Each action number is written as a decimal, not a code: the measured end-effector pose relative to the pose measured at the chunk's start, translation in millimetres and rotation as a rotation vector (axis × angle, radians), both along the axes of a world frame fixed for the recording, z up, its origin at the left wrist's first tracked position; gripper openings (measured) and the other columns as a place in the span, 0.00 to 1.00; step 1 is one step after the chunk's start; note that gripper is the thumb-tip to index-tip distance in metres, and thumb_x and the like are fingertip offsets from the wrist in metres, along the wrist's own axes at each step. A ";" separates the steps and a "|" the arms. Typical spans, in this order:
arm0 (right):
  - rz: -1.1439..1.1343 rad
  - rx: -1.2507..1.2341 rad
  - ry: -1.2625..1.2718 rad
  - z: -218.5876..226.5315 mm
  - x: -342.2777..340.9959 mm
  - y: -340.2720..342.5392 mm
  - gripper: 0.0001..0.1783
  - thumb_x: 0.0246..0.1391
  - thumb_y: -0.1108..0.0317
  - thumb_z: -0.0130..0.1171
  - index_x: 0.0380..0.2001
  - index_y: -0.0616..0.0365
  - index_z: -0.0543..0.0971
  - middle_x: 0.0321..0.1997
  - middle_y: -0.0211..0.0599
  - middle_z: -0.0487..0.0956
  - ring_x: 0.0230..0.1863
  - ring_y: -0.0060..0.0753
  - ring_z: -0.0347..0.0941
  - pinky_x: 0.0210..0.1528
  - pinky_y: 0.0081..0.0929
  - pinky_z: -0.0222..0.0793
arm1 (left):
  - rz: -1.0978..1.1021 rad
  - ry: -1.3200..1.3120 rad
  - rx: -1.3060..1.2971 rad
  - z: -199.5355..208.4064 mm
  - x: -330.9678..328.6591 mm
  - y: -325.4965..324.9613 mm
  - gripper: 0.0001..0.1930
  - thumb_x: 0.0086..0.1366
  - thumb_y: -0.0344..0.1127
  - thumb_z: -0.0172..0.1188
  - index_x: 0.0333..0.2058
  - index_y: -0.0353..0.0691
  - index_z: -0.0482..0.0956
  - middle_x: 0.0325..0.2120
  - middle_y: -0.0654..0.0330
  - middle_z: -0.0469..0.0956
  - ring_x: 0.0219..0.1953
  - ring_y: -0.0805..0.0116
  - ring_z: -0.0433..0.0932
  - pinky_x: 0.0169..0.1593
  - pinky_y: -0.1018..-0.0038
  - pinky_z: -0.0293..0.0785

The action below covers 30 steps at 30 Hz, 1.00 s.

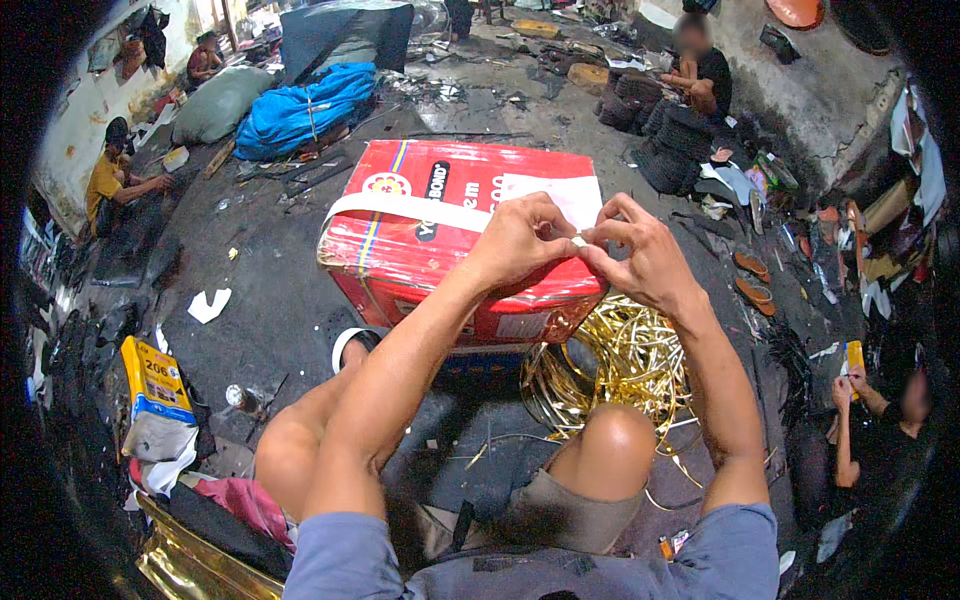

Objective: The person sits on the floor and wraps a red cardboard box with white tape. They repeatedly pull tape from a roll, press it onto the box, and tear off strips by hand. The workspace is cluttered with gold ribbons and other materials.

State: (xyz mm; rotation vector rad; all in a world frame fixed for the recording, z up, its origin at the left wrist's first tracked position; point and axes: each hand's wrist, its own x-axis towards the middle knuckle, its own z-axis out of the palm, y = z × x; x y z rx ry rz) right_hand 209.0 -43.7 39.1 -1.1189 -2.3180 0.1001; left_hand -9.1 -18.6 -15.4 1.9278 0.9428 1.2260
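Note:
A red carton (400,255) wrapped in clear tape stands in front of my knees. Across its top runs a long white strip (410,207), one end reaching my left hand (520,240). Thumb and fingers of that hand are pinched together over the carton's near right part. Opposite it, my right hand (640,252) pinches too, and a small white end shows between the fingertips of both hands. Whether this end belongs to the same strip is partly hidden by my left hand. A white sheet (575,200) lies on the carton top behind my hands.
Tangled shiny gold strips (640,350) lie beside the carton at my right knee. A yellow packet (158,385) is at the left. Beyond are a blue tarp bundle (305,110), stacked black pieces (668,150) and brown sandals (753,282). Several people sit around working.

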 end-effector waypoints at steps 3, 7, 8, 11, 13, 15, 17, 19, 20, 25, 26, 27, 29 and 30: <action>-0.053 -0.139 0.133 -1.9 3.9 5.6 0.17 0.47 0.55 0.76 0.36 0.54 0.90 0.40 0.38 0.78 0.37 0.35 0.77 0.39 0.32 0.75 | -0.025 -0.083 -0.026 -4.1 2.1 3.6 0.08 0.55 0.30 0.74 0.32 0.32 0.87 0.32 0.55 0.83 0.33 0.66 0.82 0.39 0.68 0.78; -0.161 -0.101 0.205 -14.8 -1.0 3.7 0.16 0.47 0.56 0.76 0.36 0.54 0.91 0.37 0.38 0.79 0.37 0.35 0.77 0.39 0.32 0.74 | 0.001 -0.089 -0.031 -7.0 2.5 6.3 0.07 0.56 0.29 0.73 0.32 0.33 0.87 0.33 0.55 0.83 0.34 0.67 0.82 0.39 0.69 0.78; -0.188 -0.103 0.240 -18.7 -2.5 1.6 0.16 0.47 0.57 0.76 0.36 0.54 0.91 0.37 0.38 0.79 0.38 0.34 0.77 0.39 0.32 0.74 | 0.009 -0.066 -0.082 -3.1 2.6 4.0 0.07 0.58 0.29 0.72 0.32 0.33 0.87 0.34 0.56 0.83 0.36 0.69 0.82 0.40 0.70 0.78; -0.254 -0.190 0.419 -35.8 -5.4 5.7 0.16 0.47 0.58 0.75 0.37 0.55 0.91 0.35 0.39 0.80 0.38 0.32 0.78 0.41 0.32 0.73 | 0.042 -0.043 -0.133 -2.8 2.9 5.7 0.06 0.59 0.30 0.72 0.32 0.33 0.87 0.33 0.57 0.84 0.35 0.71 0.81 0.39 0.71 0.78; -0.269 -0.290 0.589 -55.7 -0.9 14.9 0.14 0.48 0.60 0.74 0.36 0.56 0.90 0.31 0.37 0.82 0.33 0.27 0.78 0.37 0.30 0.73 | 0.049 -0.030 -0.110 -1.9 5.8 5.4 0.07 0.59 0.31 0.71 0.32 0.33 0.87 0.31 0.56 0.85 0.33 0.72 0.81 0.38 0.72 0.77; -0.299 -0.265 0.659 -58.2 -15.9 9.3 0.13 0.48 0.61 0.72 0.35 0.57 0.89 0.26 0.34 0.81 0.28 0.24 0.75 0.33 0.29 0.71 | 0.072 -0.012 -0.070 -5.1 3.2 7.6 0.07 0.58 0.32 0.70 0.32 0.33 0.87 0.30 0.57 0.85 0.33 0.72 0.80 0.37 0.71 0.77; -0.300 -0.220 0.725 -65.4 -23.0 12.3 0.10 0.50 0.64 0.70 0.33 0.57 0.87 0.19 0.28 0.76 0.22 0.19 0.68 0.26 0.27 0.65 | 0.084 -0.004 -0.075 -1.4 4.0 8.4 0.08 0.58 0.33 0.68 0.31 0.32 0.87 0.27 0.55 0.85 0.32 0.70 0.82 0.37 0.70 0.78; -0.355 -0.260 0.702 -73.7 -14.9 14.1 0.09 0.50 0.65 0.69 0.32 0.58 0.87 0.19 0.26 0.75 0.22 0.18 0.67 0.26 0.26 0.63 | 0.085 0.066 0.004 2.3 10.7 6.2 0.08 0.55 0.33 0.68 0.29 0.34 0.88 0.27 0.52 0.86 0.31 0.64 0.85 0.38 0.67 0.80; -0.363 -0.272 0.690 -69.9 -17.1 17.2 0.09 0.50 0.65 0.69 0.32 0.58 0.87 0.19 0.26 0.74 0.23 0.17 0.67 0.26 0.25 0.63 | 0.101 0.098 0.058 6.4 7.4 8.6 0.07 0.54 0.33 0.69 0.29 0.34 0.88 0.27 0.50 0.86 0.31 0.61 0.86 0.38 0.66 0.81; -0.195 -0.220 0.780 -58.5 -19.1 5.6 0.12 0.64 0.58 0.66 0.42 0.55 0.81 0.24 0.22 0.75 0.25 0.15 0.70 0.28 0.18 0.65 | -0.098 0.239 0.289 13.6 -5.6 36.0 0.06 0.54 0.32 0.68 0.30 0.36 0.89 0.26 0.50 0.85 0.29 0.59 0.85 0.37 0.66 0.81; -0.231 -0.351 0.839 -55.8 -16.2 2.9 0.13 0.65 0.57 0.65 0.42 0.55 0.80 0.24 0.23 0.75 0.25 0.15 0.70 0.27 0.18 0.66 | -0.098 0.204 0.280 11.3 -4.3 36.3 0.06 0.54 0.32 0.68 0.30 0.36 0.89 0.26 0.51 0.85 0.28 0.60 0.85 0.37 0.66 0.81; -0.265 -0.482 0.897 -52.9 -11.0 1.4 0.15 0.66 0.55 0.65 0.41 0.55 0.79 0.23 0.24 0.74 0.25 0.15 0.70 0.27 0.18 0.67 | -0.098 0.170 0.272 8.9 -2.9 36.4 0.06 0.54 0.32 0.68 0.30 0.36 0.89 0.26 0.51 0.85 0.28 0.60 0.84 0.36 0.66 0.80; -0.339 -0.601 0.898 -52.1 -6.7 3.7 0.21 0.69 0.48 0.61 0.35 0.55 0.78 0.22 0.27 0.75 0.23 0.17 0.70 0.25 0.22 0.67 | -0.095 0.097 0.189 9.0 7.6 28.7 0.08 0.56 0.34 0.69 0.29 0.36 0.88 0.26 0.55 0.83 0.29 0.66 0.81 0.35 0.68 0.76; -0.367 -0.508 0.854 -65.6 -0.2 13.9 0.23 0.70 0.47 0.58 0.31 0.56 0.78 0.22 0.27 0.75 0.22 0.19 0.69 0.24 0.26 0.65 | -0.081 0.077 0.182 12.5 17.7 24.5 0.07 0.56 0.34 0.69 0.28 0.35 0.87 0.26 0.55 0.83 0.29 0.67 0.81 0.35 0.69 0.76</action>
